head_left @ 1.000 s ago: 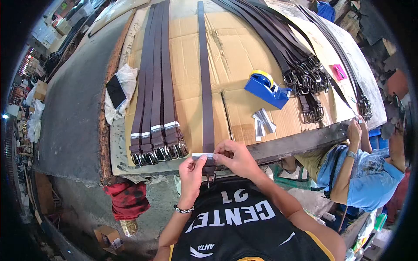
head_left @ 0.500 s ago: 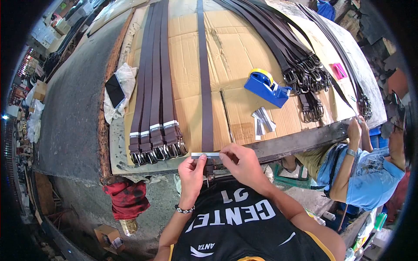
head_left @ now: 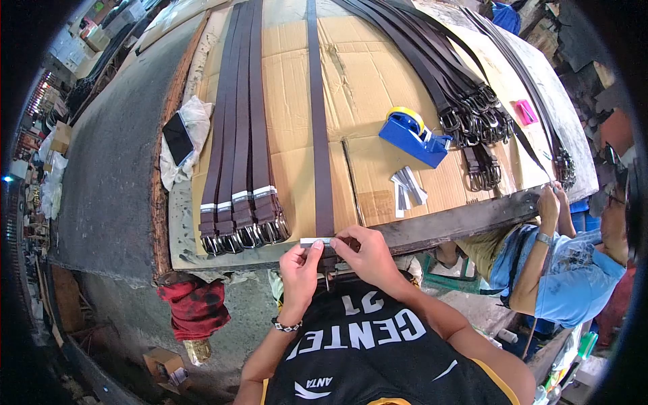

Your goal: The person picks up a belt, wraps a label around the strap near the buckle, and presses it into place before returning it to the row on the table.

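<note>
On the table, centre frame, I see the belt, whose overhanging buckle end could drag it askew. My left hand and right hand pinch the label strip closely; uneven tension might crease it

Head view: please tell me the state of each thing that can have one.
Left hand, pinching the label strip
Right hand, fingers at the strip's right end
Label strip, held crosswise at the middle belt
Middle belt, laid out straight
Left belts, side by side, labelled near buckles
Tape dispenser, loaded with yellow roll
Loose strips, overlapping
Phone, screen dark
Floor box, open
</note>
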A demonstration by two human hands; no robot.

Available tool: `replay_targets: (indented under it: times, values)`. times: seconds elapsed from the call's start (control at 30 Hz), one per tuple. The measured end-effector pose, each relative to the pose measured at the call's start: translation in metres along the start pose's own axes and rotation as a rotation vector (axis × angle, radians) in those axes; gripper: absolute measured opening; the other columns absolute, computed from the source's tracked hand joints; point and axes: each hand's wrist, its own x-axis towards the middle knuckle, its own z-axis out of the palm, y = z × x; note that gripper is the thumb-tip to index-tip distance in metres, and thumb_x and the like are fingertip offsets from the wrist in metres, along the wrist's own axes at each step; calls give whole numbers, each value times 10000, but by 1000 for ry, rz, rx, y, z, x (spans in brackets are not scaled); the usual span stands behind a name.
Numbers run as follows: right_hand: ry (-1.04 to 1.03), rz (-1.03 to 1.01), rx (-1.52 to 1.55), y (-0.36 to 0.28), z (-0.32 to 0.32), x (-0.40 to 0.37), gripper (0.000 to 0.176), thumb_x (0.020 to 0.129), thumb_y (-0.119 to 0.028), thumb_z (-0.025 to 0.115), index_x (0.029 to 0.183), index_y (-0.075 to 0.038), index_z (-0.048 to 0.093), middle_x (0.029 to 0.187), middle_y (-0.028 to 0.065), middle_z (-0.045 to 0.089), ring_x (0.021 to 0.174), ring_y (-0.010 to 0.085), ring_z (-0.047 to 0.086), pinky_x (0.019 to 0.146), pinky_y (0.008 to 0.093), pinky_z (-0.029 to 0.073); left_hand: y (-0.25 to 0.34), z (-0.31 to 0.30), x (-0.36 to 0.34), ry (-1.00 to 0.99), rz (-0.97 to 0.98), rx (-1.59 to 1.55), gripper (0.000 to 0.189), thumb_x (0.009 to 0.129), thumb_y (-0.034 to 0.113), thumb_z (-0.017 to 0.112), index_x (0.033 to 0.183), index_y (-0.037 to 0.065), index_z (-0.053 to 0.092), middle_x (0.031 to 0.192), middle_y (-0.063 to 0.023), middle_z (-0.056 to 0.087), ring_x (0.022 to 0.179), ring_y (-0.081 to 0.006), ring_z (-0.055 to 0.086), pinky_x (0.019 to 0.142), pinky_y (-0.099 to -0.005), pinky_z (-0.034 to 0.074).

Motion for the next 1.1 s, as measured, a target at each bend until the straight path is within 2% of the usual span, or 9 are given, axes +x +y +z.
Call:
replay_targets:
  times: [0.33,0.43,0.53,0.6,0.63,0.67,0.87,0.97,1.1]
  values:
    - [-110,107,234,11,1,8,247,910,-169,710,916,77,686,757,90,693,696,103,629,638,279,511,18,5,-5,-34,-49,-105,216,1031,163,565,1001,-18,678,790,-20,663,598,-69,597,469,-253,507]
    - [-103,80,210,14,5,9,233,911,-165,705,898,66,685,724,64,666,660,90,584,602,271,477,21,1,-6,-42,-116,-92,236,1037,175,555,990,-28,667,809,-15,662,651,-72,606,552,-245,523]
    - [-103,98,287,23,11,10,214,908,-160,706,877,51,685,699,32,636,635,75,540,577,262,442,10,-6,-8,12,-54,-37,166,1029,127,558,1070,-24,613,911,-32,648,777,-73,614,663,-239,521]
    - [-115,113,317,24,10,11,208,910,-160,707,869,43,686,700,21,631,640,67,540,580,253,440,8,-5,-13,97,144,5,146,1018,86,564,1128,-10,565,975,-42,619,849,-74,601,715,-240,515]
    - [-122,119,333,23,11,12,205,911,-160,708,865,38,687,700,15,629,642,63,540,582,249,439,10,-5,-15,141,244,27,162,1012,65,566,1157,-3,541,1007,-47,605,885,-74,595,741,-241,513]
    - [-131,129,369,23,11,12,204,912,-160,707,871,38,689,709,14,634,648,62,544,587,247,441,15,-7,-20,116,220,26,246,994,33,582,1220,21,483,1030,-53,569,907,-82,585,758,-247,520]
    - [-212,170,436,12,11,11,209,920,-163,703,916,46,702,752,19,657,686,62,571,617,233,455,34,-5,-31,158,238,359,149,982,80,625,1088,-18,584,994,-57,602,879,-99,596,695,-248,529]
    - [-226,163,416,11,11,9,215,925,-162,697,931,53,702,759,23,659,695,65,575,626,231,459,20,-6,-23,213,304,284,142,978,102,641,1036,-27,621,908,-46,629,829,-97,592,685,-249,520]
    - [-252,137,465,12,11,8,215,935,-159,682,934,55,697,761,24,653,699,67,573,631,232,458,33,-3,-23,166,217,291,151,985,124,644,946,-22,647,860,-7,627,796,-59,545,699,-218,444]
